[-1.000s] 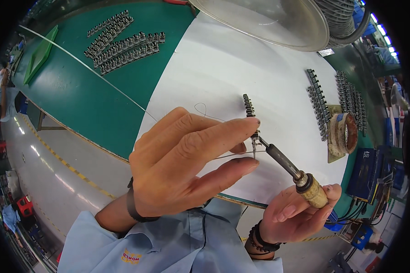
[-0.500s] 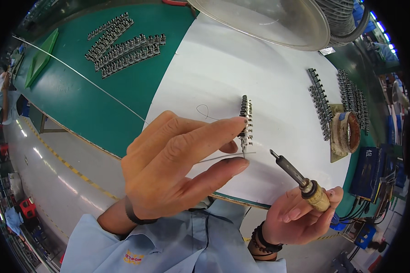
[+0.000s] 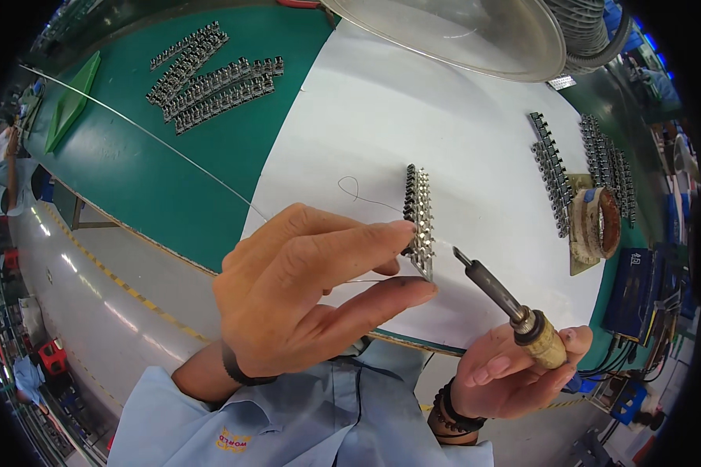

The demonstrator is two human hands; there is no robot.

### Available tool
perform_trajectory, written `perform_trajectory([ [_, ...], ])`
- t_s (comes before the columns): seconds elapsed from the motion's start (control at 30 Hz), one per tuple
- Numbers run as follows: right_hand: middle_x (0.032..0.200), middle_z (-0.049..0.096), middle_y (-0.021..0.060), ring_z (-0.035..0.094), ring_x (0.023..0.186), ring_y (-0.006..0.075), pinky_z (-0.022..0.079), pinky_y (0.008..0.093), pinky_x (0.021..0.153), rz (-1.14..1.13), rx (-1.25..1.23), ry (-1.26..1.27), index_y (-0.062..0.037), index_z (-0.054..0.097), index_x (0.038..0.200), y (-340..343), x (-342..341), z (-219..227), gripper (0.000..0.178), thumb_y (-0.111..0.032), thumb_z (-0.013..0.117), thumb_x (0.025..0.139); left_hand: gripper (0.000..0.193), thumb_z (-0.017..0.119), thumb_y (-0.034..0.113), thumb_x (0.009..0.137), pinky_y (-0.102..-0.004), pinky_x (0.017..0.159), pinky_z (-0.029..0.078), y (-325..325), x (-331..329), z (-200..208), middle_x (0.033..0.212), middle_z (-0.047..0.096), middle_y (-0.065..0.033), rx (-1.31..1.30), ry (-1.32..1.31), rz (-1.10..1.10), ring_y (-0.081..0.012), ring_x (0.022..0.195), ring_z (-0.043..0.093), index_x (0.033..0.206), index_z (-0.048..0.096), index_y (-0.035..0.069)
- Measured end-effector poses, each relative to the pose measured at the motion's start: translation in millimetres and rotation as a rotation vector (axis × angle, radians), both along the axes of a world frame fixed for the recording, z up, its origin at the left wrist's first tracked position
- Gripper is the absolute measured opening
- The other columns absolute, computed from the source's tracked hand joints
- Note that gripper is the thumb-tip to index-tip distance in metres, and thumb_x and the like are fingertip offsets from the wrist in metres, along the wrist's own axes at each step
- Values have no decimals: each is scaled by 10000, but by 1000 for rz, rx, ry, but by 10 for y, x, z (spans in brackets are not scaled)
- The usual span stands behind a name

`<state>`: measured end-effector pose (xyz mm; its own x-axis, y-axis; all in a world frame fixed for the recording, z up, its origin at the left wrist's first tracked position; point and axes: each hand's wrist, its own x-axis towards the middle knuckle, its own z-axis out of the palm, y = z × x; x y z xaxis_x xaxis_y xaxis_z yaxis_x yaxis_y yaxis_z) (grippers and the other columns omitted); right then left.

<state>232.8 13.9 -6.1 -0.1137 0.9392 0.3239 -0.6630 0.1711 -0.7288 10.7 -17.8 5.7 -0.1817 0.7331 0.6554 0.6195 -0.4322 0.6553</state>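
Silver strip [image 3: 423,210] looks light and stiff, so my left fingers [image 3: 397,235] pinch its near end while my right fingers [image 3: 492,369] hold the soldering iron [image 3: 500,295].

Narrow strip of small metal parts [image 3: 423,204], black along its left, toothed silver along its right, pointing away from the viewer. Just right and apart, a tan-handled soldering iron [image 3: 497,291] slants, tip toward it. A thin wire [image 3: 364,281], largely hidden, seems to approach the strip's near end.
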Motion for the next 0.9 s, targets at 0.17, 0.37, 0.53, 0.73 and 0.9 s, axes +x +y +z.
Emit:
perform_trajectory([
  [0.17,574,595,126,431,359,123,369,195,379,-180,145,-234,29,411,1221,20,-5,-73,396,-328,281,1110,491,909,14,667,-203,413,293,-35,44,47,821,725,-88,-62,-89,2,-50,532,533,1091,666,-41],
  [0.37,566,580,110,407,360,118,361,198,383,-209,212,-389,36,436,1217,31,29,-68,427,-341,265,1112,381,888,101,716,-267,485,474,-208,-12,46,716,673,-38,-240,99,74,-150,587,670,1039,693,52],
  [0.53,741,557,121,437,524,141,396,208,432,-343,304,-526,2,379,1319,-55,67,-136,411,-339,348,1093,450,871,25,686,-217,444,273,-259,-58,19,717,623,-27,-440,114,33,-57,477,383,1106,709,36],
  [0.73,950,531,135,473,722,168,437,220,492,-659,733,-1055,-38,310,1440,-153,268,-215,495,-337,448,1071,386,801,-23,671,-252,474,252,-157,-198,39,649,487,4,-422,201,24,-67,518,371,1047,737,37],
  [0.9,1125,509,147,504,886,191,472,231,542,-927,1280,-1623,-72,253,1542,-193,472,-200,622,-336,531,1052,300,759,-88,682,-260,483,247,-117,-254,-106,639,481,0,-414,132,-21,-74,517,364,962,753,20],
])
